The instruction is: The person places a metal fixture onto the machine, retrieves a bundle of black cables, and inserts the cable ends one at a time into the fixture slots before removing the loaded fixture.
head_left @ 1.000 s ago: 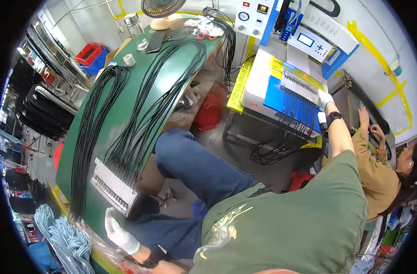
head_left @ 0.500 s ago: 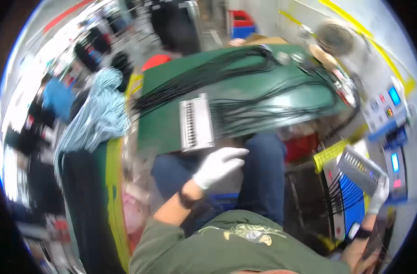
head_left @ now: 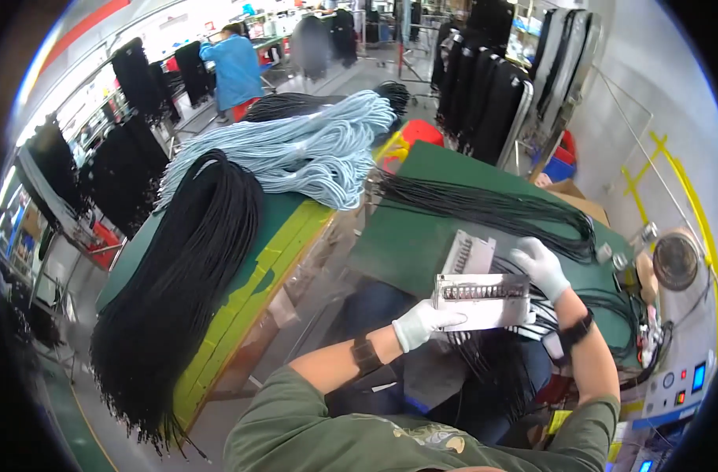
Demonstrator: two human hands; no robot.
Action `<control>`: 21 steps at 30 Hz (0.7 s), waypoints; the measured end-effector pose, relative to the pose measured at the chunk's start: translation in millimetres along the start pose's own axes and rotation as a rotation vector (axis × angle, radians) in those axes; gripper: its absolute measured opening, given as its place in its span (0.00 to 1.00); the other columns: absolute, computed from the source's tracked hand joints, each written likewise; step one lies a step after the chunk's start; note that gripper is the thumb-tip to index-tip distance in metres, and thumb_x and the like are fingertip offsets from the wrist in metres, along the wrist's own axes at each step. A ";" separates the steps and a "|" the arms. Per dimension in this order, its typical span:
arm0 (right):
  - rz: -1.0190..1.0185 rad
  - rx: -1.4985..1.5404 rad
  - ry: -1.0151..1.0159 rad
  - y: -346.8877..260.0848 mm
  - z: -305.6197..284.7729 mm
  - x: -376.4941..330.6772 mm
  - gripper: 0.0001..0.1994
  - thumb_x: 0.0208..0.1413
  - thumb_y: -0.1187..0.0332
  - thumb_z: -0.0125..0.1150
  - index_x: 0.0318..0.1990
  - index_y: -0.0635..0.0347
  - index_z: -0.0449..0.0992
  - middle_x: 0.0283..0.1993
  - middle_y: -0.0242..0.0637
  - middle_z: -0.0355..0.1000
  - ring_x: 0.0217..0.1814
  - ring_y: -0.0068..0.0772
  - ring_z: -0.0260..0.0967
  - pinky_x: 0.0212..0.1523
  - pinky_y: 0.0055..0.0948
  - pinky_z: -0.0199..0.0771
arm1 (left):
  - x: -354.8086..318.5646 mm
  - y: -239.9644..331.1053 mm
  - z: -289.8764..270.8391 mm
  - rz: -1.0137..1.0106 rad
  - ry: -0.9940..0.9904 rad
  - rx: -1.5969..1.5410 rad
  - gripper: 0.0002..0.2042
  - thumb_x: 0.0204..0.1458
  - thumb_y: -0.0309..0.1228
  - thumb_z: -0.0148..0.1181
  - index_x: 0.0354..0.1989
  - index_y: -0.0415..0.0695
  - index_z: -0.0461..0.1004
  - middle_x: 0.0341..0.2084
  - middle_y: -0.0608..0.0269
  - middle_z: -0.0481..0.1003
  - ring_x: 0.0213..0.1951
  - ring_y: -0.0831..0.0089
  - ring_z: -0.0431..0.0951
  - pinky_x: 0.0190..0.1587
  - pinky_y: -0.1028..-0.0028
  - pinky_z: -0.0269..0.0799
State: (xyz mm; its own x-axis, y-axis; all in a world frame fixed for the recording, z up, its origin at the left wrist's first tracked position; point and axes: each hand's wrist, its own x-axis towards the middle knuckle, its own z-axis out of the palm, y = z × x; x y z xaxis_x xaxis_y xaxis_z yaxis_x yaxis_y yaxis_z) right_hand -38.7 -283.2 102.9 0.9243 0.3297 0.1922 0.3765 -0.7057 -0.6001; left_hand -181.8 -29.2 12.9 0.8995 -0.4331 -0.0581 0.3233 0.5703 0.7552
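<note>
My left hand (head_left: 423, 323), in a white glove, grips the left end of a flat metal cable fixture (head_left: 485, 315). A row of slots with small cable ends runs along its upper part. Black cables (head_left: 492, 354) hang from its lower side over my lap. My gloved right hand (head_left: 541, 266) is just above and right of the fixture's right end, fingers apart, with nothing visible in them. A second slotted fixture (head_left: 478, 256) lies on the green table behind the held one, partly covered by it.
A bundle of black cables (head_left: 485, 202) lies across the green table (head_left: 398, 248). On the left bench are a thick black cable bundle (head_left: 193, 259) and light-blue cables (head_left: 288, 149). Control boxes (head_left: 677, 385) stand at right. A person in blue (head_left: 234, 71) works far off.
My view has swung left. The cable fixture has come from the control boxes on the right to in front of me. My left hand has taken hold of it; my right hand has moved off it.
</note>
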 end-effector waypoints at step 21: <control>-0.186 -0.408 -0.070 -79.1 -15.7 -1.0 0.18 0.52 0.51 0.68 0.35 0.57 0.78 0.27 0.45 0.74 0.35 0.50 0.75 0.37 0.38 0.74 | 10.1 -12.2 -58.0 -0.058 -0.049 0.268 0.18 0.49 0.22 0.71 0.50 0.37 0.79 0.43 0.61 0.82 0.45 0.74 0.80 0.49 0.72 0.77</control>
State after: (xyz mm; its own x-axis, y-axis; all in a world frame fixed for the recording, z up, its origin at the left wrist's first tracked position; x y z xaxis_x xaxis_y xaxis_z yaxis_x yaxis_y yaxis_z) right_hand -68.4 -237.5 162.4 0.8374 0.5063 0.2061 0.5426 -0.8153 -0.2022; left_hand -159.6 -0.1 -34.8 0.8642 -0.4968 -0.0794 0.2787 0.3412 0.8977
